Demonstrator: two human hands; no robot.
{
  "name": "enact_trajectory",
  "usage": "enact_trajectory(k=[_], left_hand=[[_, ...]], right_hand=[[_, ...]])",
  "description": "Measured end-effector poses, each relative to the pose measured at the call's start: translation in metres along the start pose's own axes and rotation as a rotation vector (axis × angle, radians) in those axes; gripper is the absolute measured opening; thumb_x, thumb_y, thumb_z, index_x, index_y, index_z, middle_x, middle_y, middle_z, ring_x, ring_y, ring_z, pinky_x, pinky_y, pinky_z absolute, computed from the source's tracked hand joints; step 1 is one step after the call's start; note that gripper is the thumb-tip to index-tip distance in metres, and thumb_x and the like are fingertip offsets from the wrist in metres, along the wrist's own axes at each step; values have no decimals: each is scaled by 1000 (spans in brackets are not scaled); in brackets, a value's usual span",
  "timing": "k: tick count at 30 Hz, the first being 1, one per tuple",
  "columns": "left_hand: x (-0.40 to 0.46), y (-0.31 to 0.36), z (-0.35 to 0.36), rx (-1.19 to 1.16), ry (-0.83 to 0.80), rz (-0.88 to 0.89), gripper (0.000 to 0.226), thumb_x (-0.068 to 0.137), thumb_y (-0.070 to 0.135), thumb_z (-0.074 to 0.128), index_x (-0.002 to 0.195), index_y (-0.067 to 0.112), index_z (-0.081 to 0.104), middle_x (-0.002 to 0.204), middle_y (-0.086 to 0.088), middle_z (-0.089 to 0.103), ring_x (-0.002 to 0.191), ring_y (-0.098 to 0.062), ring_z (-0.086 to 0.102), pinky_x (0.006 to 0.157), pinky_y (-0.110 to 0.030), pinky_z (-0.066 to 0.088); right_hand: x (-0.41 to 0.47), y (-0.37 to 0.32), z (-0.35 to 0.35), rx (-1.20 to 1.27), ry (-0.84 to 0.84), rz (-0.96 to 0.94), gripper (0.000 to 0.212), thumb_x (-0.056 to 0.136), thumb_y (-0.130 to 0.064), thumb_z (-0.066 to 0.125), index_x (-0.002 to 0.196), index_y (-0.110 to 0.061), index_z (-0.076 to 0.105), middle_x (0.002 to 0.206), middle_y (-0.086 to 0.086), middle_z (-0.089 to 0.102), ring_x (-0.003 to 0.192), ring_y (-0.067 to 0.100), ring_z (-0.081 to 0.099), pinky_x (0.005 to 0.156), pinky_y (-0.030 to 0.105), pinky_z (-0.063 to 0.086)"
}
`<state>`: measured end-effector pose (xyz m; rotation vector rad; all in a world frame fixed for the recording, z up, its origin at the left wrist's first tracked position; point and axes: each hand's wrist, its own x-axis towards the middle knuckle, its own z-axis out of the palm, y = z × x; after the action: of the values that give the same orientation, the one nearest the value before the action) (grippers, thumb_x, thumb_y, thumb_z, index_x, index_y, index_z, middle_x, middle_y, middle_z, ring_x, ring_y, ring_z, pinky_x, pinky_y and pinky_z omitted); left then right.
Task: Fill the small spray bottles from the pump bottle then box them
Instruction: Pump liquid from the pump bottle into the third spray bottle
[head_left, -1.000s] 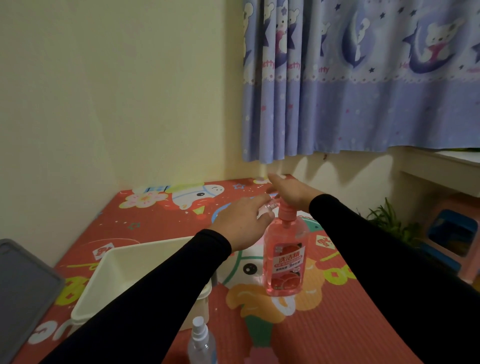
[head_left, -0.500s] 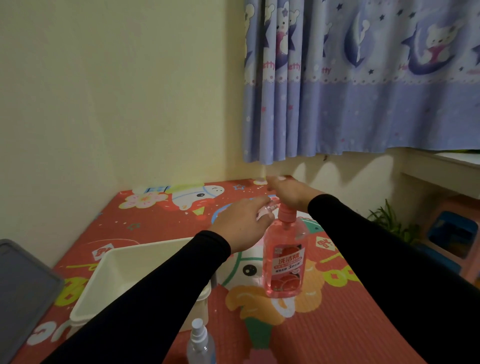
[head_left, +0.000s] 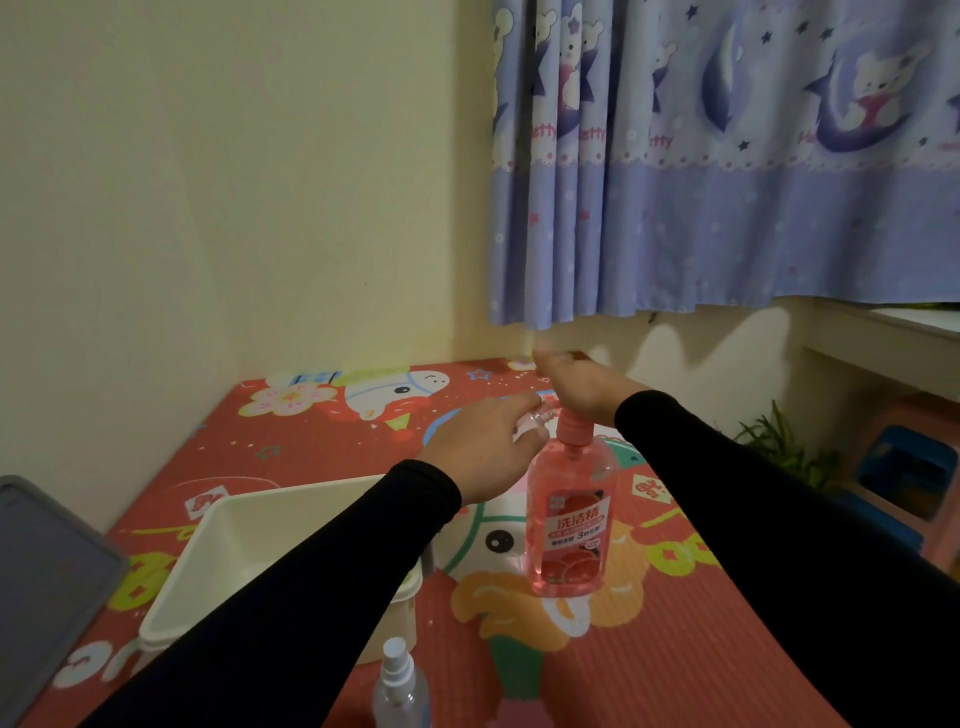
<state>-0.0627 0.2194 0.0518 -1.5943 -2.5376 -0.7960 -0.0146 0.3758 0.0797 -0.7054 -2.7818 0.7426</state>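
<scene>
Pump bottle (head_left: 569, 525) stood upright on red cartoon mat (head_left: 675, 649), mid-scene. Your right hand (head_left: 582, 387) pressed flat on pump head, fingers extended together. Your left hand (head_left: 480, 452) clamped small clear bottle (head_left: 535, 420) at spout. White box (head_left: 249, 551) near-left; capped spray bottle (head_left: 400, 686) at near edge.

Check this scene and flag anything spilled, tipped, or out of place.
Nothing stands out. The pink pump bottle stands upright on the red mat, with no liquid visible around it. The right hand rests on the pump; the left hand holds a small clear bottle beside it. The white bin sits level.
</scene>
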Motion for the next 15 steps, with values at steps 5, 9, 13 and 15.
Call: enact_trajectory(k=[5,9,13,15], left_hand=[[1,3,-4,-13,-8,1,37,99,38,42,133,26,49,119,-2,59,107,-23,55,83,-33,43],[4,5,-9,-3,12,16,43,100,40,41,141,28,43,127,-1,58,111,-21,55,84,-30,40],[2,-1,-1,11,7,16,44,99,39,41,142,26,42,134,-5,54,117,-23,51,90,-32,40],[0,-3,4,13,-9,-6,46,99,41,41,143,27,39,134,-7,53,118,-24,50,93,-33,39]], right_hand=[[-1,-2,-4,20,-12,28,53,104,-39,12,142,-12,39,149,22,39,134,33,40,109,39,28],[2,-2,-13,18,14,29,69,99,-59,10,148,-18,36,154,13,36,140,30,35,117,44,23],[1,-1,-3,47,23,23,60,103,-47,15,146,-12,38,153,16,36,139,30,36,115,40,24],[-1,-2,1,117,-4,67,50,106,-32,17,147,-8,32,152,20,35,137,34,38,111,40,28]])
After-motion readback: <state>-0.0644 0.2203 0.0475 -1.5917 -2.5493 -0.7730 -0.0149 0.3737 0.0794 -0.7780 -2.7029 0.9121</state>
